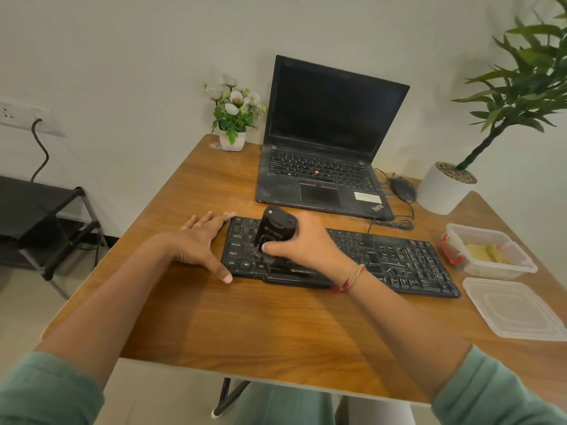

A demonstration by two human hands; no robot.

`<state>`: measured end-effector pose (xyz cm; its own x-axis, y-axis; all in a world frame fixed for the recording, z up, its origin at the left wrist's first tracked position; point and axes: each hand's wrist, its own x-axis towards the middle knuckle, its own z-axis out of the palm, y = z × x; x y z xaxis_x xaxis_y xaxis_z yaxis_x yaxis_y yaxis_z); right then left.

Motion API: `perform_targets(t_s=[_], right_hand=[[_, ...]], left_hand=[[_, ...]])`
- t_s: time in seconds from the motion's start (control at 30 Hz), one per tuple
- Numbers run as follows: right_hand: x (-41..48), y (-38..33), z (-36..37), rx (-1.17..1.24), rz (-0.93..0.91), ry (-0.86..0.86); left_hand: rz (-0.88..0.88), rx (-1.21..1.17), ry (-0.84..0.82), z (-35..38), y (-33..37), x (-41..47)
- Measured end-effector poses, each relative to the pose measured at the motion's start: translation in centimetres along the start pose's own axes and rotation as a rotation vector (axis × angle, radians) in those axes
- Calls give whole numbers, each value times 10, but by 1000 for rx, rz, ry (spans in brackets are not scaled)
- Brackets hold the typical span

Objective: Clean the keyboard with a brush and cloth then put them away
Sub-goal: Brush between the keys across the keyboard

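Beneath right hand (308, 245), brush (276, 229) bristles unclear

Black brush (275, 230) — bristles down on dusty keyboard (399, 259).

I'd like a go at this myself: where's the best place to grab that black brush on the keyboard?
Probably round its chunky upper body, coming from the right, as the right hand grips the brush. It stands upright, working end down on the keyboard, so only the top is free.

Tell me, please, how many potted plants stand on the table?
2: flowers left of the laptop; a leafy plant right of it, beyond the mouse.
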<state>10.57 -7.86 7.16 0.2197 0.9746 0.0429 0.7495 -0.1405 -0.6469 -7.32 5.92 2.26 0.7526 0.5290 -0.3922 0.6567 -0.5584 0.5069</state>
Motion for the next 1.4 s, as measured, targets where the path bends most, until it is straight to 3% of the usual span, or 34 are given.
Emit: perform_targets(t_s=[0.1, 0.27, 0.43, 0.63, 0.8, 0.97, 1.1, 1.3, 1.4], right_hand=[[3, 1, 1, -28, -2, 87], [-13, -14, 16, 7, -126, -39], [2, -9, 9, -54, -76, 90], [-20, -19, 22, -1, -177, -34], [-4, -6, 15, -96, -54, 160], [-24, -20, 25, 16, -160, -53], [-3, -7, 11, -71, -41, 158], [-12, -18, 23, 41, -153, -84], [8, -18, 19, -17, -106, 54]], left_hand=[[2, 7, -4, 1, 3, -1], [20, 75, -24, 2, 1, 0], [33, 53, -13, 2, 2, -1], [27, 41, 9, 3, 5, -3], [4, 14, 8, 2, 11, -9], [11, 32, 1, 1, 9, -8], [6, 12, -5, -1, 14, -13], [42, 58, -2, 1, 7, -8], [16, 47, -17, 0, 12, -13]])
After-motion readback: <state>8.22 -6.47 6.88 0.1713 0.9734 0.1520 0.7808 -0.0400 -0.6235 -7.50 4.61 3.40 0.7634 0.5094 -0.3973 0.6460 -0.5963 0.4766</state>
